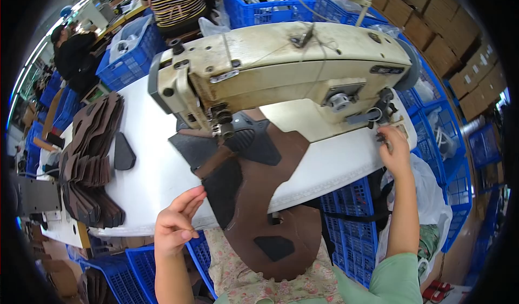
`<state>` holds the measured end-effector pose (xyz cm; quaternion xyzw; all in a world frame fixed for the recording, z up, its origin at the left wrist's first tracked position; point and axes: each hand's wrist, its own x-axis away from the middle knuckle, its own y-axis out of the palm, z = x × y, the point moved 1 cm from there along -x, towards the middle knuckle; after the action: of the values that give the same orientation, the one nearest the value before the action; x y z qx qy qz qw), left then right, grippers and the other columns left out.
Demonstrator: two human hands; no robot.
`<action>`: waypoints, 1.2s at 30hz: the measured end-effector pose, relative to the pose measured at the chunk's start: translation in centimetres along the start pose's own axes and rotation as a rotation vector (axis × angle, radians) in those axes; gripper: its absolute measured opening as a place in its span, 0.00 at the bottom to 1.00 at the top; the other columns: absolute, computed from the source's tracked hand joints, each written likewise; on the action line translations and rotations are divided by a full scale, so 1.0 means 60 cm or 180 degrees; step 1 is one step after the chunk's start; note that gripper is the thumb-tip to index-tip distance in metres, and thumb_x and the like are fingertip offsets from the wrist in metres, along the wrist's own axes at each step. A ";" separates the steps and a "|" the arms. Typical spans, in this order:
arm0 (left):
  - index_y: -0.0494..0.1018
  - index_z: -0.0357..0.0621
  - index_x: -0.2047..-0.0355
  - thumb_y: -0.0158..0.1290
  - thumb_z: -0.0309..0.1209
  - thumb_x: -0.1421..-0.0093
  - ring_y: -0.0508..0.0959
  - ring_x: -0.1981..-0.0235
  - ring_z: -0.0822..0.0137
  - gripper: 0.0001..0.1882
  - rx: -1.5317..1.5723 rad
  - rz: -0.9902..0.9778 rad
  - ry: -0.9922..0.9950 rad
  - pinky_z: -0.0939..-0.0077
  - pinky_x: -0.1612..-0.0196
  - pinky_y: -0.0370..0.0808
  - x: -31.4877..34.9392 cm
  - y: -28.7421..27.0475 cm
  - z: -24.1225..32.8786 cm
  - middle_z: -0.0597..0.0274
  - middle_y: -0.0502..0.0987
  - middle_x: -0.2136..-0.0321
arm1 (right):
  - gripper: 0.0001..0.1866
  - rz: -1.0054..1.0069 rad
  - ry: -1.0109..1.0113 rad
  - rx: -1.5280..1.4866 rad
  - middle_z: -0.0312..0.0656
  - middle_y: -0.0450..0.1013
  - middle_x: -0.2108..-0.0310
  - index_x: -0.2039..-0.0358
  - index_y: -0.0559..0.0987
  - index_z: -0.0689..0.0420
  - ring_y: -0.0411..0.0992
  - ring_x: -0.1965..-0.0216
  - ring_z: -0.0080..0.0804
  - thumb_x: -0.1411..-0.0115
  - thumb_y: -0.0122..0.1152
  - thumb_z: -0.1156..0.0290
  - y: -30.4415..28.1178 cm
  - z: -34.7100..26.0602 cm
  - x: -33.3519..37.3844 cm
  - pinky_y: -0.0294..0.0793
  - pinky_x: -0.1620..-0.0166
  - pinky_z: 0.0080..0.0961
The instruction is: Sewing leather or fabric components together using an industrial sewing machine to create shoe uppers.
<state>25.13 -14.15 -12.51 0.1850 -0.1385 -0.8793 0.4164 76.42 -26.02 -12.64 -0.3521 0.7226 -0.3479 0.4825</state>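
A brown leather shoe upper piece [259, 179] with black patches lies under the needle area of a cream sewing machine [270, 66]. Its lower end hangs over the table edge onto my lap. My left hand [175, 223] is beside its left edge, fingers stretched and thumb apart, the fingertips at the border of a black patch [224, 190]. At the machine's right end, my right hand [396, 150] has its fingers closed around a small dark thing, mostly hidden by the fingers, below the handwheel side.
Stacked brown pieces [89, 163] lie at the table's left, with a loose black patch [124, 151] beside them. Blue crates [267, 4] stand behind and right, cartons [476, 77] farther right. Two other people sit beyond the table. A plastic bag [430, 196] hangs near my right arm.
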 end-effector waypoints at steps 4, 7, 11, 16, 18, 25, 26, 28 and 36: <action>0.77 0.30 0.78 0.61 0.26 0.52 0.66 0.38 0.42 0.08 -0.0095 -0.0037 0.0026 0.52 0.34 0.58 -0.013 0.010 -0.003 0.31 0.64 0.41 | 0.12 -0.0352 -0.1699 -0.1341 0.45 0.77 0.61 0.69 0.79 0.59 0.74 0.56 0.47 0.58 0.57 0.78 0.037 -0.244 -0.032 0.74 0.52 0.41; 0.77 0.32 0.78 0.58 0.25 0.48 0.74 0.47 0.50 0.06 -0.0506 0.0117 0.0209 0.57 0.41 0.68 -0.041 0.028 0.001 0.37 0.74 0.51 | 0.19 -0.0796 -0.2129 -0.2171 0.43 0.75 0.53 0.57 0.78 0.58 0.72 0.50 0.44 0.52 0.59 0.79 0.087 -0.407 -0.053 0.73 0.48 0.38; 0.76 0.32 0.78 0.58 0.24 0.48 0.77 0.51 0.52 0.06 -0.0685 -0.0015 0.0068 0.63 0.47 0.72 -0.057 0.039 0.011 0.39 0.77 0.55 | 0.14 -0.0725 -0.2439 -0.2800 0.42 0.76 0.56 0.58 0.79 0.56 0.73 0.52 0.45 0.47 0.61 0.75 0.154 -0.470 -0.074 0.73 0.50 0.38; 0.77 0.33 0.77 0.58 0.23 0.49 0.79 0.57 0.59 0.04 -0.0884 0.0349 -0.0119 0.71 0.55 0.74 -0.029 0.013 0.009 0.43 0.79 0.58 | 0.05 -0.1433 -0.2304 -0.3099 0.40 0.76 0.71 0.70 0.79 0.55 0.75 0.66 0.42 0.45 0.62 0.68 0.157 -0.467 -0.091 0.73 0.62 0.36; 0.77 0.33 0.77 0.58 0.22 0.48 0.79 0.58 0.59 0.04 -0.1108 0.0401 -0.0296 0.71 0.56 0.74 -0.005 0.002 0.021 0.44 0.80 0.60 | 0.05 -0.1722 -0.2043 -0.2792 0.41 0.76 0.71 0.72 0.79 0.55 0.75 0.67 0.42 0.45 0.62 0.68 0.163 -0.458 -0.092 0.73 0.63 0.35; 0.79 0.33 0.75 0.59 0.25 0.50 0.81 0.72 0.62 0.06 -0.3580 -0.0065 -0.2543 0.70 0.64 0.76 0.139 -0.109 0.094 0.51 0.81 0.76 | 0.08 -0.1469 -0.0265 -0.2394 0.45 0.75 0.77 0.72 0.79 0.58 0.75 0.72 0.44 0.45 0.60 0.67 0.219 -0.437 -0.124 0.72 0.68 0.36; 0.80 0.33 0.75 0.61 0.27 0.51 0.81 0.74 0.61 0.07 -0.4646 0.0086 -0.3006 0.70 0.66 0.76 0.156 -0.119 0.095 0.49 0.80 0.77 | 0.08 -0.1527 -0.0186 -0.2320 0.45 0.75 0.78 0.72 0.79 0.59 0.75 0.73 0.44 0.45 0.61 0.66 0.223 -0.439 -0.130 0.72 0.69 0.37; 0.80 0.35 0.76 0.62 0.28 0.53 0.81 0.75 0.59 0.08 -0.4454 0.0252 -0.3034 0.69 0.67 0.76 0.187 -0.159 0.067 0.47 0.78 0.79 | 0.09 -0.1369 -0.0229 -0.2309 0.45 0.75 0.78 0.73 0.79 0.59 0.75 0.74 0.45 0.45 0.61 0.66 0.243 -0.439 -0.127 0.72 0.70 0.37; 0.62 0.41 0.39 0.65 0.42 0.54 0.67 0.40 0.47 0.44 -0.6449 -0.0645 -0.3487 0.62 0.37 0.64 0.250 -0.251 -0.066 0.43 0.64 0.39 | 0.14 -0.1286 -0.0187 -0.2023 0.48 0.74 0.78 0.74 0.78 0.59 0.74 0.73 0.48 0.46 0.61 0.60 0.280 -0.440 -0.137 0.69 0.71 0.40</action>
<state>7.85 -16.97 -25.20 -0.6296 0.4837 -0.5790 0.1856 51.02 -6.22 -15.35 -0.6295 0.6963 -0.1843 0.2915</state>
